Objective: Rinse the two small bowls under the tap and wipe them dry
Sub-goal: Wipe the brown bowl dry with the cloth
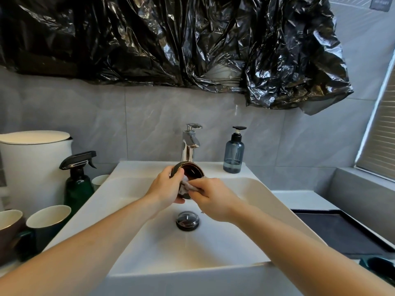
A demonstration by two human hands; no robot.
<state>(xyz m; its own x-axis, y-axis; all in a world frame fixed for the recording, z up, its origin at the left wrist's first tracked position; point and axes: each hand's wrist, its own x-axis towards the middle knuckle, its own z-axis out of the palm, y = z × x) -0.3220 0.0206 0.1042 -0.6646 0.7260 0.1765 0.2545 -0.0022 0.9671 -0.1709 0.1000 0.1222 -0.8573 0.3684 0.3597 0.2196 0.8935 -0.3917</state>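
Step in hand, as judged: wiping a small bowl dry over the sink. No water seen running from the tap; rinse of this bowl looks finished.

Bowl position: held above the basin, just in front of the tap spout, tipped on its side with the dark interior facing the camera.

Left hand: fingers and thumb curled round the bowl's outer wall and rim, gripping it.

Right hand: fingers bunched on a small pale cloth, pinching it against the bowl's lower rim. Cannot tell how far the cloth reaches inside.

To do it well (judgement): rotate the bowl in the left hand while the cloth sweeps the rim, then the inner wall and base; finish on the outside and foot. Keep it over the basin in case a wet glaze slips.

Second bowl: possibly the brown vessel at the left edge of the worktop; not certain.
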